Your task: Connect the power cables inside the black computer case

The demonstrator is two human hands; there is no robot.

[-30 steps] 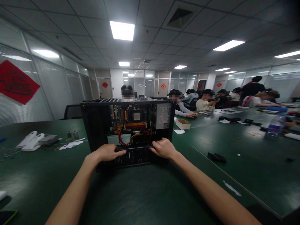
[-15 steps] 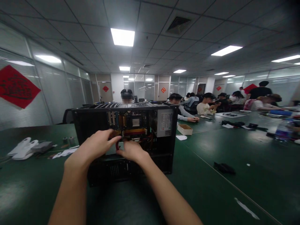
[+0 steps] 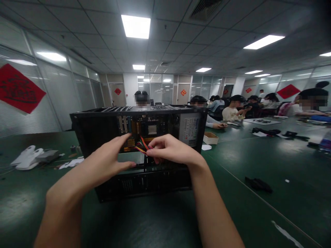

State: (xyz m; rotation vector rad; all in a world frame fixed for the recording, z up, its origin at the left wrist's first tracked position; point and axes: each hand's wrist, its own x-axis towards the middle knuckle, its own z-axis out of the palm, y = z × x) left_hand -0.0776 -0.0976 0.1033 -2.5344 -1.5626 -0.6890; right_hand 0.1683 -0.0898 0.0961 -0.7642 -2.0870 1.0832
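Note:
A black computer case stands on the green table with its side open towards me. Inside it show the motherboard, a square processor spot, slots and a silver power supply at the right. My right hand pinches a bundle of coloured cables in front of the motherboard. Left of the bundle, my left hand is open, thumb and fingers apart with nothing between them. Its thumb tip lies near the lower frame bar of the case. The cables' ends are hidden.
On the table lie white gloves and a grey box at the left. An open carton stands right of the case, and a black cloth-like item lies further right. Several people sit at tables behind.
My hands have moved apart. The right hand has shifted right and up with the cables, while the left has opened. The view has tilted slightly down.

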